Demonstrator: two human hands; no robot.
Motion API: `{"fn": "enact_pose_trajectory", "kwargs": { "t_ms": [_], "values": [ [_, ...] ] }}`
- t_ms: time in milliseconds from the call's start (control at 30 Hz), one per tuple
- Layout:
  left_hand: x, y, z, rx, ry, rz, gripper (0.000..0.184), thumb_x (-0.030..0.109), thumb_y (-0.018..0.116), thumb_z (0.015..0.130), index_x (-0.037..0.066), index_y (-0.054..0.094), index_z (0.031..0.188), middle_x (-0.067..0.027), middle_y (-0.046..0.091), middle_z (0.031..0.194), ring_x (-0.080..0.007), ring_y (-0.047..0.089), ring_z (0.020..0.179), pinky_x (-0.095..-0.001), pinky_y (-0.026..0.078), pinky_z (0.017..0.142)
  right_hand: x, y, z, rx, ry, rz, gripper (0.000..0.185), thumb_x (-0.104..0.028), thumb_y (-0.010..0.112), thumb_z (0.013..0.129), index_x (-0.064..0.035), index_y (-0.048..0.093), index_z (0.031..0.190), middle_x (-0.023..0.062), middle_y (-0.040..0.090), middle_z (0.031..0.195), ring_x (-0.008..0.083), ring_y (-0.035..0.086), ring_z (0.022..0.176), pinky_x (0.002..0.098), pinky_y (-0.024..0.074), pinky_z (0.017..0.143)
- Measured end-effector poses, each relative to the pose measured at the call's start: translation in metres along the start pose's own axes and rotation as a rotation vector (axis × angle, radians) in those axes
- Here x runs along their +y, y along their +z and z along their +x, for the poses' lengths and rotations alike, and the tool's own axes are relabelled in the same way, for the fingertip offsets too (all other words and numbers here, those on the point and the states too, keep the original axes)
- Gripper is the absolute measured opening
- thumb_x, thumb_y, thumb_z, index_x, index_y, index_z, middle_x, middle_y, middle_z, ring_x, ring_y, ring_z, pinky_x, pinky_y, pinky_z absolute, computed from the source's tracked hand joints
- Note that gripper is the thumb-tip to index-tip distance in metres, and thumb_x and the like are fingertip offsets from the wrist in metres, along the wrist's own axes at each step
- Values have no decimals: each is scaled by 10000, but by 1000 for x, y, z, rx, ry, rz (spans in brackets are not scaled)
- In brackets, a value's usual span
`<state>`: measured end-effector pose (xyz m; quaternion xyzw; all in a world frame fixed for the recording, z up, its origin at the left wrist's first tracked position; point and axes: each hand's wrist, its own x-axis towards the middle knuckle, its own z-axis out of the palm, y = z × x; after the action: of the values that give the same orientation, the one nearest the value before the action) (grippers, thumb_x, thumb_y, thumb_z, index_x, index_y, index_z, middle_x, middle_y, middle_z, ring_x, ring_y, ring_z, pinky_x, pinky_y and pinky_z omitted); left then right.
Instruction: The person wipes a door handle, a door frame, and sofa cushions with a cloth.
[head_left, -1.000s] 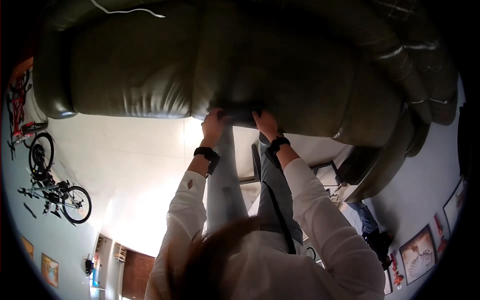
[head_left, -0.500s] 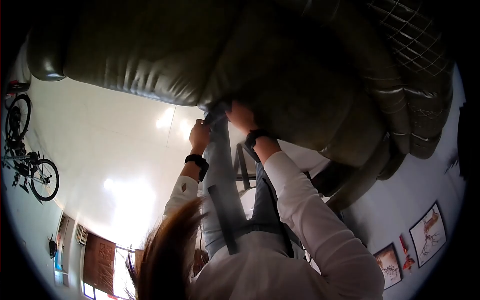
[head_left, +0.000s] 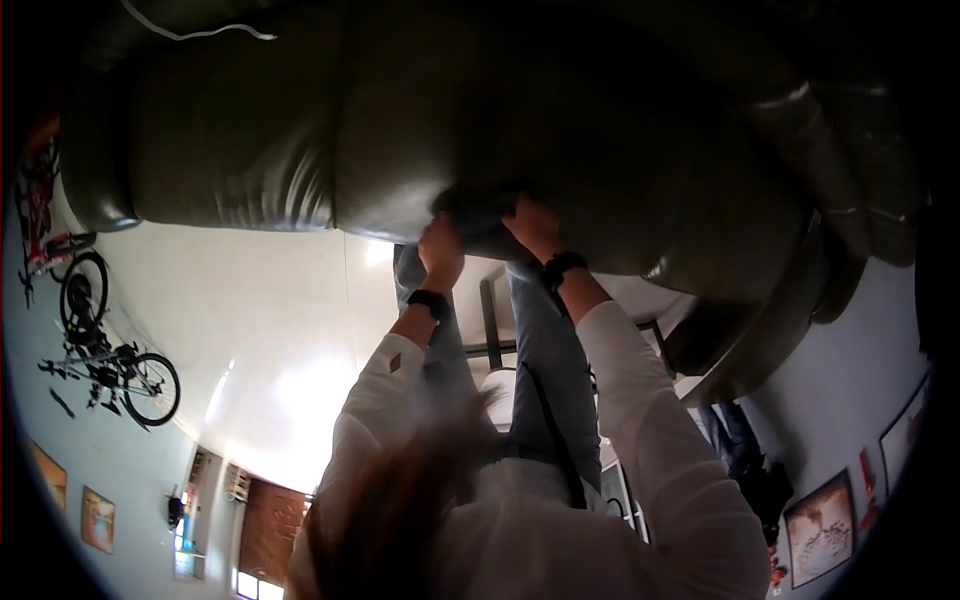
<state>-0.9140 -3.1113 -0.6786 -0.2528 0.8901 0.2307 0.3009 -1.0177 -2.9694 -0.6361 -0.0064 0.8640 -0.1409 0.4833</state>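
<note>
My left hand [head_left: 441,250] is closed at the front edge of a dark green leather sofa [head_left: 240,140]. A little to its right, my right hand [head_left: 535,226] is closed too, at the same edge. Between and just beyond them lies a dark, soft-looking item [head_left: 482,207], perhaps cloth, against the seat. Both hands seem to grip its near side. Its outline melts into the shadow on the leather, so its kind cannot be made out. Black bands circle both wrists.
My jeans-clad legs [head_left: 555,360] stand before the sofa on a pale, shiny floor [head_left: 290,300]. A thin white cord [head_left: 200,35] lies on the sofa. Bicycles [head_left: 150,388] stand at the left wall. A framed picture [head_left: 820,530] hangs at right. Hair blurs the lower middle.
The view has shifted, and both hands are now over the seat's front edge instead of in front of my leg. The dark item has come with them onto the seat.
</note>
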Motion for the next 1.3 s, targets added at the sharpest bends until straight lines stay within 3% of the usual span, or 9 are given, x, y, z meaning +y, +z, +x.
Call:
{"fn": "enact_pose_trajectory", "kwargs": {
  "t_ms": [133,300,400,467,667,800,833,967,1300],
  "values": [
    [41,54,-18,-168,341,97,167,169,503,774,62,531,899,-140,589,815,-327,585,743,-419,480,617,108,-10,-14,-58,-101,59,459,-342,595,745,-41,500,1079,189,592,934,363,570,812,438,470,685],
    [113,93,-46,-194,782,26,178,204,539,782,54,540,879,-156,599,812,-340,586,736,-424,468,648,274,32,-23,-146,135,350,447,-372,559,772,-19,542,1046,159,607,819,298,579,739,419,470,646],
    [154,96,-54,-325,703,-5,209,237,549,786,54,537,886,-157,602,770,-334,590,713,-422,472,619,316,24,-40,-77,223,245,494,-395,543,770,-38,523,1110,177,612,836,305,587,765,429,475,660],
    [175,95,-53,-329,702,49,214,244,547,790,56,537,892,-157,601,741,-331,592,692,-421,475,595,313,-5,-53,-104,310,229,464,-345,558,776,-15,530,1101,153,612,806,240,592,750,388,479,635],
    [192,70,-28,-276,586,160,244,279,570,761,74,563,893,-138,606,720,-307,601,670,-414,489,559,284,-4,-40,93,278,349,430,-361,554,759,1,569,991,167,617,806,298,592,756,443,467,650],
    [171,30,-5,-372,576,287,269,342,576,729,109,609,857,-116,623,789,-287,612,735,-404,505,588,226,1,-19,-38,193,244,438,-351,548,763,-2,538,1028,201,604,813,355,577,780,461,453,674],
    [174,-5,-6,-461,360,279,320,405,568,718,121,627,852,-106,629,873,-293,608,809,-407,504,634,217,18,-11,-1,128,273,442,-352,549,765,-1,528,1033,208,600,806,362,574,782,460,451,674],
    [81,-4,15,-314,112,86,371,359,587,738,83,585,987,-154,609,927,-326,563,897,-405,455,763,152,22,-11,14,46,369,426,-354,562,774,15,513,982,228,584,799,382,564,782,449,447,685],
    [-33,-60,8,-342,170,-71,363,381,546,737,40,610,844,-171,613,838,-337,568,837,-417,454,723,33,45,-46,172,-105,192,464,-375,583,770,15,503,1009,224,563,953,388,530,895,428,438,750]
  ]
}}
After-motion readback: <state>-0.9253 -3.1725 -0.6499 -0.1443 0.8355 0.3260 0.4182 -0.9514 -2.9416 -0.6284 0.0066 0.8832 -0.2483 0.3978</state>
